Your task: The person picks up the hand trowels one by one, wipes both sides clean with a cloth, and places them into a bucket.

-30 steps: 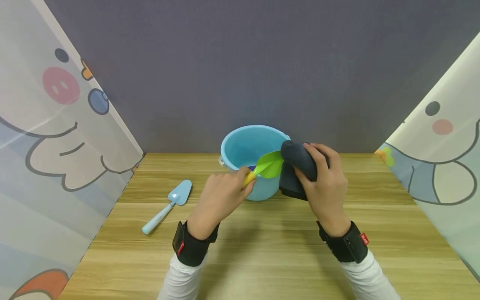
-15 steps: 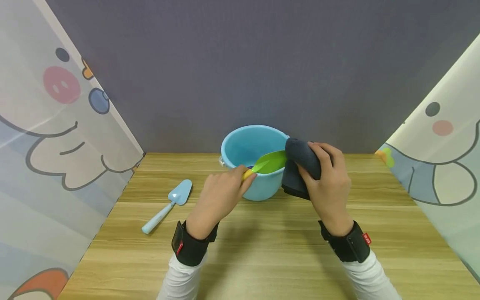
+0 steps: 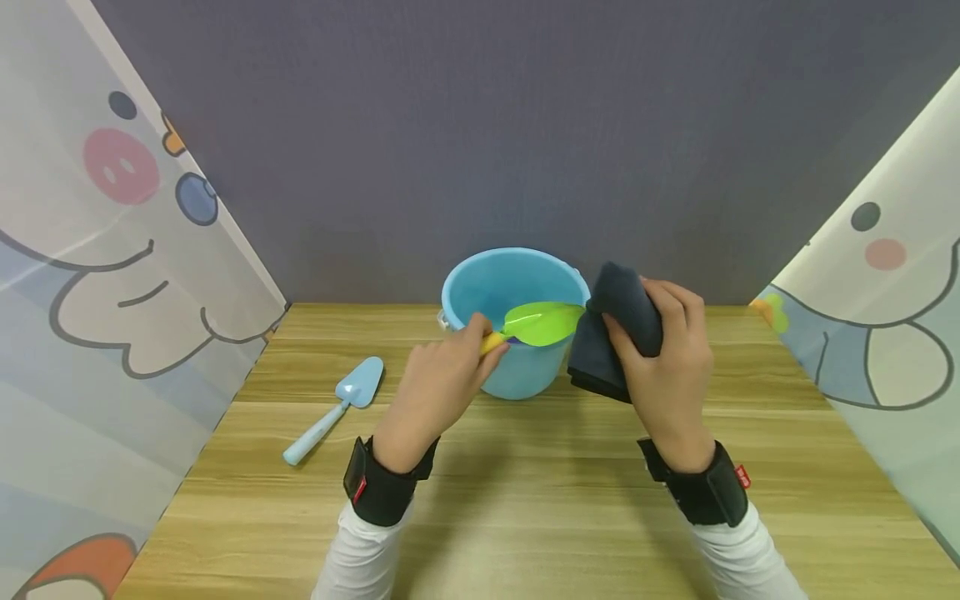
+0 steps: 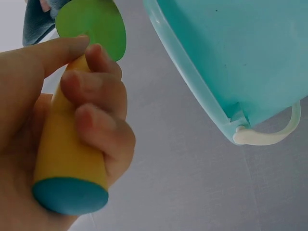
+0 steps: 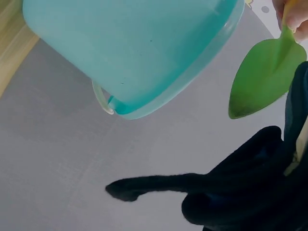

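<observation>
A light blue bucket (image 3: 517, 372) is standing toward the far edge of the wood-look table (image 3: 570, 533), around the middle, mouth up, with a whitish handle (image 4: 269, 137) poking out at its left side. Off to the left, well apart, a little light blue trowel (image 3: 354, 392) is lying flat, blade pointing far and right, its grip angling back toward the near left. A plain dark grey wall (image 3: 480, 125) is filling the far side. Cartoon stuff is covering both sides too: the left sheet (image 3: 45, 333) is showing a big pink snout (image 3: 122, 167), and the right sheet (image 3: 892, 300) is showing a dark eye (image 3: 866, 217) and pinkish cheek (image 3: 886, 254).
</observation>
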`<state>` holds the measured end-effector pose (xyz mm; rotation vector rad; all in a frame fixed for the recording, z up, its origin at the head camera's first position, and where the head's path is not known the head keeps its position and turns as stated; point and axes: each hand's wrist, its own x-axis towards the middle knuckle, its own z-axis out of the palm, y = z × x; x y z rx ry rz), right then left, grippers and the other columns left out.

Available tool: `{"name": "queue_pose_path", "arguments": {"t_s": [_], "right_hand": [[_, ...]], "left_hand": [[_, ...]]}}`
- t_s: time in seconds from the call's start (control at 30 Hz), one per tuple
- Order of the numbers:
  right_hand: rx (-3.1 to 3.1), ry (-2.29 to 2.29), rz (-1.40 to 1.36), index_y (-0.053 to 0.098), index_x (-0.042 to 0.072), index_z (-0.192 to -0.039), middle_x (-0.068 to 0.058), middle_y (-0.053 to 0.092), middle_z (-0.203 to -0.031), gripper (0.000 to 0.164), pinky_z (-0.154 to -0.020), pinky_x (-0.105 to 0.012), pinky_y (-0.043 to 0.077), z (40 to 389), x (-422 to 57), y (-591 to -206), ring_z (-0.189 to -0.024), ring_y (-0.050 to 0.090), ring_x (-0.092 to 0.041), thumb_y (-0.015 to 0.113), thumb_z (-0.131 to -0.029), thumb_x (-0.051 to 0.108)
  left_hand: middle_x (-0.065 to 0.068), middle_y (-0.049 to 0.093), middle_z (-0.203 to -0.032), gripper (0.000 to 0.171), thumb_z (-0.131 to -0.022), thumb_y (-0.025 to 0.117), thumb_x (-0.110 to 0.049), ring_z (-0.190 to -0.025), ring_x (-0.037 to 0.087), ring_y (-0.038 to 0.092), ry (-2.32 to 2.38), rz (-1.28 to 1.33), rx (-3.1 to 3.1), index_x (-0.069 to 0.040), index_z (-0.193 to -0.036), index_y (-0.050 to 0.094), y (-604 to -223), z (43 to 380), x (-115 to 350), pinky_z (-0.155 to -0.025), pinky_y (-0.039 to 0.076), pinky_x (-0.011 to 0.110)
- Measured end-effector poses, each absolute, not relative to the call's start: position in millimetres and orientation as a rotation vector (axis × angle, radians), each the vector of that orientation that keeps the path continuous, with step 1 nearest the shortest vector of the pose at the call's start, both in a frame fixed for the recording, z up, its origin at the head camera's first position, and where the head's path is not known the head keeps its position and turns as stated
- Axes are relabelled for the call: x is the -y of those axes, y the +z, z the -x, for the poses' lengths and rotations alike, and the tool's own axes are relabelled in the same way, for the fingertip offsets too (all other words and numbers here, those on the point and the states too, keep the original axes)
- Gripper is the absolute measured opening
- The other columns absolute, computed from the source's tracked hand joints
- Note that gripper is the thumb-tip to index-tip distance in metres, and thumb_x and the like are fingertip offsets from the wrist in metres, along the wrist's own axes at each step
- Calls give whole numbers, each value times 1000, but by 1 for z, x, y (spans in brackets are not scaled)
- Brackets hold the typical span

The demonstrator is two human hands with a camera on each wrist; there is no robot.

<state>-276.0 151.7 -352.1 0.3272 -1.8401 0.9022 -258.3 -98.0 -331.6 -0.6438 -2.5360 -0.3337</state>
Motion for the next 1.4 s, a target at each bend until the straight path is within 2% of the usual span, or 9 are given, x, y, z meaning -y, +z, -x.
{"name": "queue_pose_path", "arguments": {"t_s": [0.13, 0.37, 0.57, 0.67, 0.8, 0.93, 1.03, 1.27, 1.4], "right_hand": [[1806, 928, -339, 64, 6, -129, -22, 62, -126, 47, -103, -31, 44, 275, -151, -351, -115, 63, -35, 81, -87, 17], [1724, 899, -484, 66, 5, -124, -21, 64, -123, 47, -108, -26, 44, 275, -145, -352, -114, 64, -38, 67, -97, 44], [1606, 763, -672, 71, 11, -117, -12, 67, -122, 22, -113, -40, 39, 277, -132, -354, -129, 58, -29, 64, -101, 25], [1588, 650, -744, 72, 17, -117, -9, 67, -123, 19, -110, -45, 35, 277, -125, -357, -134, 53, -27, 64, -100, 15], [1642, 544, -869, 71, 19, -122, -11, 63, -127, 23, -107, -52, 33, 275, -121, -362, -132, 49, -35, 61, -102, 15], [1779, 496, -965, 62, 14, -133, -14, 60, -136, 34, -111, -53, 35, 275, -120, -366, -134, 49, -38, 52, -107, 32], [1847, 473, -977, 58, 12, -139, -15, 58, -142, 46, -114, -54, 34, 276, -120, -368, -139, 48, -38, 47, -107, 44], [1884, 469, -951, 58, 14, -141, -17, 57, -145, 65, -110, -62, 35, 278, -121, -368, -140, 46, -44, 51, -99, 63], [1921, 505, -923, 57, 16, -141, -15, 56, -146, 72, -105, -65, 40, 277, -122, -369, -138, 48, -45, 53, -94, 71]], "left_hand": [[-7, 47, -64, 26, -102, 62, -37, -49, 7, 41, -332, 646, 2544, -12, -103, 55, -332, 259, 97, -43, 29, 23], [-6, 57, -77, 28, -100, 62, -42, -55, 4, 44, -258, 648, 2513, -14, -103, 64, -335, 260, 94, -45, 29, 21], [-6, 51, -72, 29, -99, 63, -44, -50, 4, 38, -166, 680, 2454, -16, -99, 64, -336, 260, 92, -43, 20, 19], [-6, 50, -72, 26, -99, 64, -42, -48, 4, 36, -154, 709, 2436, -16, -98, 65, -335, 259, 90, -43, 20, 19], [-4, 51, -73, 14, -98, 69, -27, -47, 5, 35, -112, 736, 2417, -15, -95, 64, -335, 259, 89, -44, 21, 20], [-3, 54, -75, 14, -93, 75, -20, -48, 7, 39, -95, 748, 2369, -16, -91, 61, -337, 258, 89, -44, 26, 21], [-4, 56, -75, 17, -93, 75, -24, -48, 7, 43, -117, 765, 2318, -16, -87, 61, -339, 257, 88, -43, 31, 22], [-4, 58, -74, 18, -92, 76, -24, -50, 9, 49, -101, 793, 2256, -16, -88, 61, -337, 254, 84, -44, 39, 25], [-4, 57, -71, 15, -89, 76, -18, -48, 10, 46, -42, 805, 2213, -15, -85, 62, -335, 249, 82, -44, 39, 27]]}}
